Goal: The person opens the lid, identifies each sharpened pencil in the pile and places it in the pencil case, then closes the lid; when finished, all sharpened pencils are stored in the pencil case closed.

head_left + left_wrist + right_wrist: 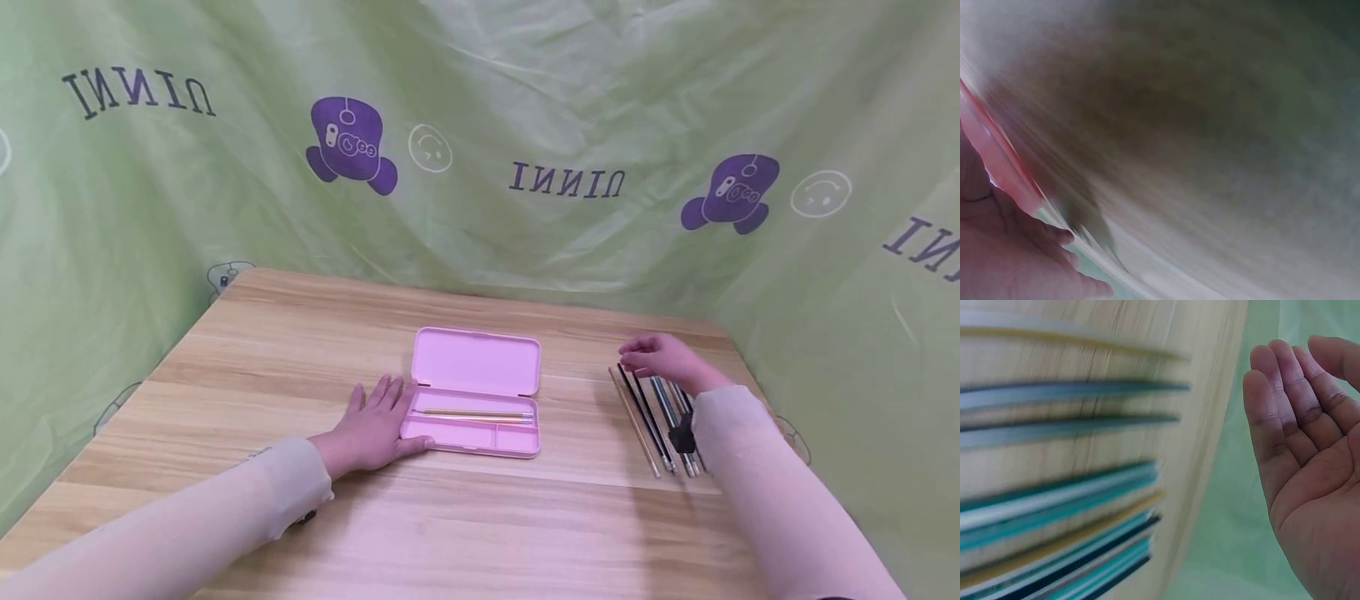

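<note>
A pink pencil case (pixel 476 362) lies with its lid folded back on the table. Inside its long compartment are a yellowish pencil (pixel 476 413) and a pale one beside it. My left hand (pixel 375 429) rests with spread fingers against the case's left side, thumb along the front edge; the left wrist view shows part of this hand (pixel 1016 250) next to the case's pink edge. Over the far ends of several pencils (pixel 645 417) at the right hovers my right hand (pixel 663 360). In the right wrist view its palm (pixel 1322 481) faces the camera, fingers gently bent, holding nothing.
The pencils, among them a tan one (pixel 633 423), dark ones and teal ones (pixel 1054 509), lie side by side near the table's right edge. Behind the wooden table (pixel 480 517) hangs a green printed curtain (pixel 480 233), which also runs down both sides.
</note>
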`<state>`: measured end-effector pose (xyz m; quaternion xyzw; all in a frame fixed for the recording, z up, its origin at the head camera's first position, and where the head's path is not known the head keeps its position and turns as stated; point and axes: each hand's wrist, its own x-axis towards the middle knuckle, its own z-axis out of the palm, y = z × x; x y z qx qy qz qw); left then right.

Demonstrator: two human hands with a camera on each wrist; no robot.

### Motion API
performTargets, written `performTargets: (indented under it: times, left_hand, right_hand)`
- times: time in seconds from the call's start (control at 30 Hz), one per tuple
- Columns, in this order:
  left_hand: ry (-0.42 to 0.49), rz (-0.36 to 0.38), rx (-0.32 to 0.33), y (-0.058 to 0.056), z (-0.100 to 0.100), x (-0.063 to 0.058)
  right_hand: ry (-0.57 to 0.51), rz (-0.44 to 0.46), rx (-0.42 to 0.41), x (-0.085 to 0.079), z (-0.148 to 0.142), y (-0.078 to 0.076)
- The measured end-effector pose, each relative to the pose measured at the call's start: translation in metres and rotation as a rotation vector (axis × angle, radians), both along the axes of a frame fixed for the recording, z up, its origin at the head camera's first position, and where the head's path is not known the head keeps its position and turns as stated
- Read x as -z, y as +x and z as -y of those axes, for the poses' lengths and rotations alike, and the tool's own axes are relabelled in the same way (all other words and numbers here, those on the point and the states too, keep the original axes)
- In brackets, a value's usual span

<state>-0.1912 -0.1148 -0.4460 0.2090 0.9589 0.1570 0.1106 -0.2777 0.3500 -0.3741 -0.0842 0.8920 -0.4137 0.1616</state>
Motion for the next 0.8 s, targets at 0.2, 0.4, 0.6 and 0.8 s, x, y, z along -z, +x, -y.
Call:
performTargets:
  times: [0.2, 0.4, 0.6, 0.8]
  left_hand:
    - [-0.002, 0.003, 0.001, -0.001, 0.000, 0.002]
    - [0.000, -0.002, 0.002, -0.001, -0.001, 0.001]
    - [0.000, 0.001, -0.001, -0.001, -0.001, 0.000]
    - [-0.002, 0.001, -0.003, 0.000, -0.001, 0.000]
  right_hand:
    - [-0.031, -0.015, 0.089, 0.006, -0.041, 0.008]
    - [-0.057, -0.024, 0.193, 0.019, -0.079, 0.020]
    - [-0.047, -0.010, 0.235, 0.031, -0.107, 0.031]
    - [-0.007, -0.001, 0.275, 0.038, -0.120, 0.040]
